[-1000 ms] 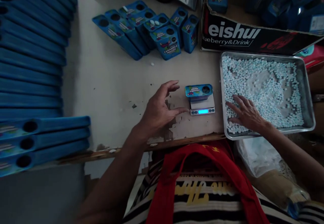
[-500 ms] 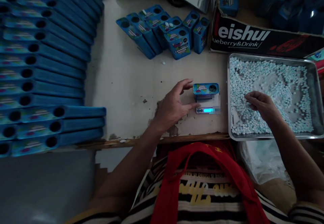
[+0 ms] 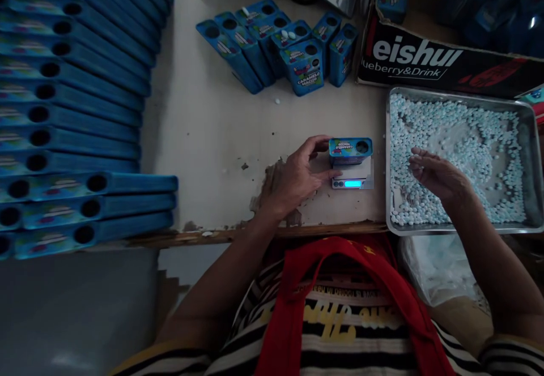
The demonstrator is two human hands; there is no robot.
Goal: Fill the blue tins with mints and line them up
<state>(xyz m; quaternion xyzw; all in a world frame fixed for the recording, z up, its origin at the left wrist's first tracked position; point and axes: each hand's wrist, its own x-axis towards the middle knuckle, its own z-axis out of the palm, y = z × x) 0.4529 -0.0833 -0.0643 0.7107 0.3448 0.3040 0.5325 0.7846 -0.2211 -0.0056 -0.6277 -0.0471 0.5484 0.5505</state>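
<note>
A blue candy tin [image 3: 351, 148] with a round dark hole in its top stands upright on a small digital scale [image 3: 352, 176] with a lit blue display. My left hand [image 3: 304, 172] is at the tin's left end, thumb and fingers apart. Its fingertips reach the tin's edge, and the thumb lies by the scale's platform; whether they press on the tin is unclear. Over the left part of a metal tray [image 3: 388, 155] of small white and pale-blue candies [image 3: 459, 115] hovers my right hand [image 3: 444, 178], fingers loosely stretched out. I see no candy clearly in it.
Rows of blue tins [image 3: 85, 115] fill the table's left side. Several more tins [image 3: 304, 70] stand at the back, some with loose candies on top. A black printed carton [image 3: 429, 62] holding tins sits behind the tray. One stray candy [image 3: 277, 101] lies on the worn table.
My left hand has come closer to the tin on the scale. My right hand has loosened from a pinch, its fingers now straighter above the candies. The view has shifted slightly.
</note>
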